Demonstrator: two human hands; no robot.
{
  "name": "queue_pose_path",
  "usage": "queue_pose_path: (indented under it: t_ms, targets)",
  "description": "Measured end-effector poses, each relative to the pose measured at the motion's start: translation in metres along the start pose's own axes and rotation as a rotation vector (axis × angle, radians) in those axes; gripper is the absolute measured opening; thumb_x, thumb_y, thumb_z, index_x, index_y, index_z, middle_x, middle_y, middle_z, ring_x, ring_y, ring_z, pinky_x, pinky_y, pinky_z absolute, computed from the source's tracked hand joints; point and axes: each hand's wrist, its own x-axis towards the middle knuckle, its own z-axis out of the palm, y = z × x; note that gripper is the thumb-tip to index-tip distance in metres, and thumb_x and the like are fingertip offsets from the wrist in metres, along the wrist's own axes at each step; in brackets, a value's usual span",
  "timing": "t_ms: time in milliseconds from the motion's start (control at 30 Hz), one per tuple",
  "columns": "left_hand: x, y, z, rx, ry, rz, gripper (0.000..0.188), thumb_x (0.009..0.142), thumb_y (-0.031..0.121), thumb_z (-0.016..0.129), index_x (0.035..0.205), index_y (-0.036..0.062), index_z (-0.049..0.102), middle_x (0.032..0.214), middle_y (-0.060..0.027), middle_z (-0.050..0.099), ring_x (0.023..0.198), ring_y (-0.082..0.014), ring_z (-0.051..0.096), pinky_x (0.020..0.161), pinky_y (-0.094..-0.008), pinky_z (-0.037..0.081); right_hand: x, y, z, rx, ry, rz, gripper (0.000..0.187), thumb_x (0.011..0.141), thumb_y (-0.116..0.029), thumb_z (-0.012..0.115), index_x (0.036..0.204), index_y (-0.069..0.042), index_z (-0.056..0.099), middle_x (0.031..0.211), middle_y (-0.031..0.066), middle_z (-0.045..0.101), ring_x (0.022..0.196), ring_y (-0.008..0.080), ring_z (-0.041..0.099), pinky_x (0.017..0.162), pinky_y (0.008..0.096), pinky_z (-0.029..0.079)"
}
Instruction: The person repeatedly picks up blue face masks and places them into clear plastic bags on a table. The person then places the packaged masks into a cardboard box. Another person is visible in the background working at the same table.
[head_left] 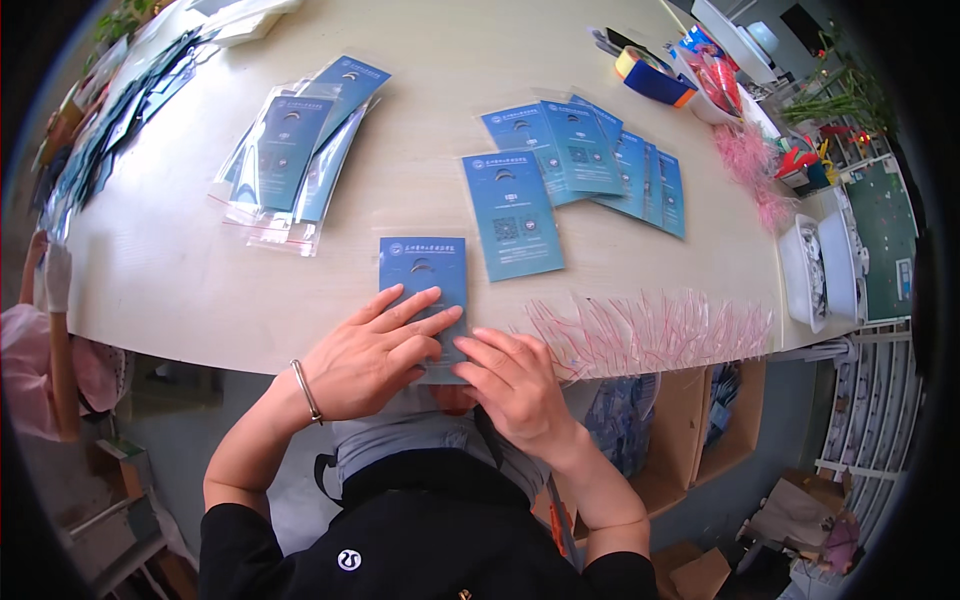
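Note:
A blue card in a clear plastic bag (424, 254) lies at the table's front edge, with pale printing and a small arched slot near its top. My left hand (372, 352) rests across its middle, fingers spread and pressing it down. At its lower right corner, my right hand (515, 385) has bent fingers closed on the bag's edge; the thumb is hidden. Both hands cover the card's lower half. Just right of it lies a similar single card (513, 215). Further back are a fanned group of cards (583, 150) and a pile of bagged cards (284, 150).
Clear strips with red edges (650, 335) line the front edge at right. A tape dispenser (655, 75), pink shredded filler (750, 170) and white bins (805, 270) stand at the right. A gloved co-worker's hand (57, 278) is at far left, beside a dark stack (130, 110). Open cartons (680, 420) sit below the table.

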Motion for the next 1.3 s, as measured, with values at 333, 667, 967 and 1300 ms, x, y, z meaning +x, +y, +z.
queue_pose_path:
  t_ms: [333, 667, 967, 1300]
  targets:
    - [-0.049, 0.004, 0.012, 0.117, 0.212, -0.04, 0.03, 0.078, 0.021, 0.078, 0.103, 0.0125, 0.065, 0.139, -0.0095, 0.058, 0.129, -0.0304, 0.053, 0.107, -0.0464, 0.042, 0.0, -0.005, 0.008, 0.058, 0.11, 0.092, 0.018, 0.072, -0.009, 0.079, 0.083, -0.009, 0.065, 0.124, 0.0044, 0.068, 0.113, 0.0238, 0.061, 0.092, 0.0397, 0.042]
    - [-0.045, 0.016, 0.029, 0.019, 0.51, -0.265, 0.019, 0.071, 0.012, 0.081, 0.081, 0.0093, 0.066, 0.123, -0.0099, 0.063, 0.115, -0.0312, 0.058, 0.095, -0.044, 0.044, 0.002, -0.02, 0.013, 0.026, 0.148, 0.346, 0.024, 0.066, -0.014, 0.085, 0.08, -0.011, 0.065, 0.092, 0.0019, 0.056, 0.095, 0.0259, 0.052, 0.085, 0.04, 0.04]
    - [-0.042, 0.029, 0.035, -0.013, 0.541, -0.464, 0.019, 0.071, 0.012, 0.081, 0.08, 0.0097, 0.065, 0.113, -0.0102, 0.058, 0.109, -0.0328, 0.053, 0.09, -0.0426, 0.038, 0.012, -0.022, 0.002, -0.016, 0.001, 0.411, 0.018, 0.078, -0.021, 0.079, 0.08, -0.01, 0.064, 0.089, 0.0037, 0.053, 0.093, 0.0267, 0.048, 0.083, 0.0417, 0.039]
    - [-0.028, 0.041, 0.033, 0.032, 0.57, -0.628, 0.015, 0.073, 0.009, 0.077, 0.077, 0.0086, 0.062, 0.107, -0.0108, 0.055, 0.104, -0.0319, 0.05, 0.09, -0.0423, 0.035, 0.029, -0.031, -0.009, 0.035, -0.109, 0.59, 0.014, 0.082, -0.016, 0.075, 0.078, -0.008, 0.065, 0.087, 0.0084, 0.057, 0.092, 0.0303, 0.052, 0.083, 0.0426, 0.041]
